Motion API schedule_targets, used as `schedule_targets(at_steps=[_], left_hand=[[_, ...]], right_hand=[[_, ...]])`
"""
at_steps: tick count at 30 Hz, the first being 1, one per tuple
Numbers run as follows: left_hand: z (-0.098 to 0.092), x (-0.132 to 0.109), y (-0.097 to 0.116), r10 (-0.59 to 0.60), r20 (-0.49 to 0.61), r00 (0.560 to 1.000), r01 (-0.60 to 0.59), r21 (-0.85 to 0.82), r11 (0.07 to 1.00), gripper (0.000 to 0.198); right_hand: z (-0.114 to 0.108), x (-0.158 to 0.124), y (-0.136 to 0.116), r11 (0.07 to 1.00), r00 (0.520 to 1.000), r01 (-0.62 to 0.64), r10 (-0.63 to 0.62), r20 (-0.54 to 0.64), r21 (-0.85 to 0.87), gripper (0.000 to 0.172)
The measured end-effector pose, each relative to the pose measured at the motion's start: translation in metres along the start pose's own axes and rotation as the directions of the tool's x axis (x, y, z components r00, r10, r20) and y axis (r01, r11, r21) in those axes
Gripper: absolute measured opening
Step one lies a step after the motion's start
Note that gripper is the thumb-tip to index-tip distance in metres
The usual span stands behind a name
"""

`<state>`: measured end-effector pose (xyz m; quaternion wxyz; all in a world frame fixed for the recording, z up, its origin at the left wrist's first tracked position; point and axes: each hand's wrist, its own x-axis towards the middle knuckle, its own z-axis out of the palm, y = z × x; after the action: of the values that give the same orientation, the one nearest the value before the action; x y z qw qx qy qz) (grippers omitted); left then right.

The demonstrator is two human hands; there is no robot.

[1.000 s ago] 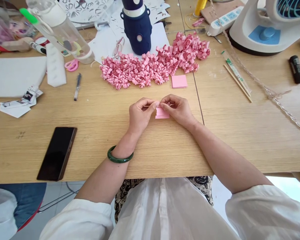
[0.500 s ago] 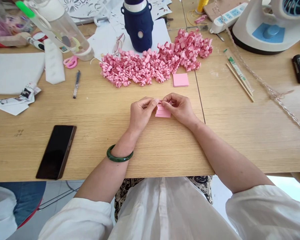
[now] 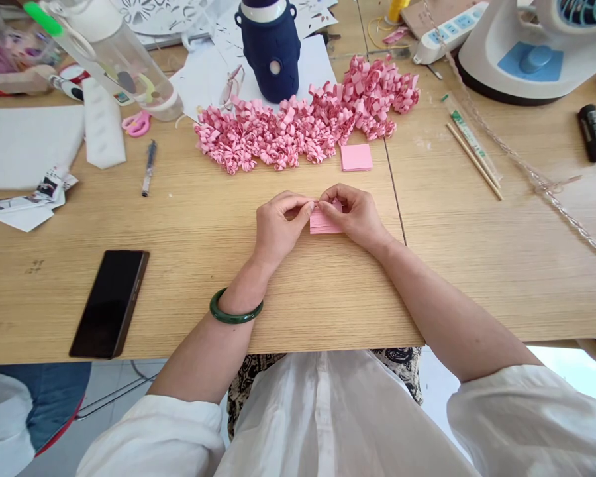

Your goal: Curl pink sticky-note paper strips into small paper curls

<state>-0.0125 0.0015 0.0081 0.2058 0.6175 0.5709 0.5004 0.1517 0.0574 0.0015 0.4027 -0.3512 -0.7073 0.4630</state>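
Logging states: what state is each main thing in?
pink paper: in strips
left hand: pinching pink paper
right hand: pinching pink paper
pink sheets: stacked
pink curls: heaped
phone: screen dark
navy bottle: upright
wooden sticks: lying side by side
marker: lying
fan: on/off unclear

Looks like craft room or small paper-craft workshop; cannot tell whether inside home. Shown by wooden worktop [image 3: 203,265] strewn with making supplies: long heap of pink paper curls [image 3: 278,136], stack of pink cards [image 3: 356,158], cut pink strips [image 3: 324,222], sheets with cut-out patterns [image 3: 161,18], pink scissors [image 3: 136,124], pen [image 3: 149,169], yellow spool [image 3: 396,10]. Mixed with daily belongings: phone [image 3: 110,303], clear bottle [image 3: 116,56], dark blue bottle [image 3: 272,59]. Equipped with power strip [image 3: 451,33] and fan [image 3: 506,59] at right. Floored in pale tiles [image 3: 110,391].
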Motion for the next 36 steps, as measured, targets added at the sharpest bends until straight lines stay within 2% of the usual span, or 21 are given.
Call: schedule_targets(at_steps=[9,14,23,32,36], left_hand=[[-0.0005,0.0006,-0.0014,0.037,0.010,0.999,-0.038,0.028,0.999,0.023],[0.0003,0.0005,-0.0037,0.053,0.023,0.998,-0.055,0.087,0.995,0.027],[0.0008,-0.0006,-0.0050,0.076,0.002,0.997,-0.075,0.146,0.986,0.022],[-0.0012,-0.0002,0.0020,-0.040,-0.034,0.999,0.040,0.023,0.999,0.013],[-0.0007,0.0001,0.0007,-0.052,-0.042,0.998,0.051,-0.023,0.998,0.012]], right_hand=[[-0.0001,0.0001,-0.0006,1.000,1.000,0.007,-0.007,-0.005,0.016,0.016],[0.0008,-0.0002,-0.0024,0.999,0.999,-0.035,0.035,0.003,0.023,0.013],[0.0012,0.0000,-0.0012,1.000,1.000,-0.019,0.018,0.007,0.020,0.009],[0.0016,-0.0012,-0.0001,1.000,1.000,-0.003,0.003,0.018,0.011,0.009],[0.0010,-0.0016,-0.0008,1.000,0.999,-0.007,0.008,0.038,-0.011,0.010]])
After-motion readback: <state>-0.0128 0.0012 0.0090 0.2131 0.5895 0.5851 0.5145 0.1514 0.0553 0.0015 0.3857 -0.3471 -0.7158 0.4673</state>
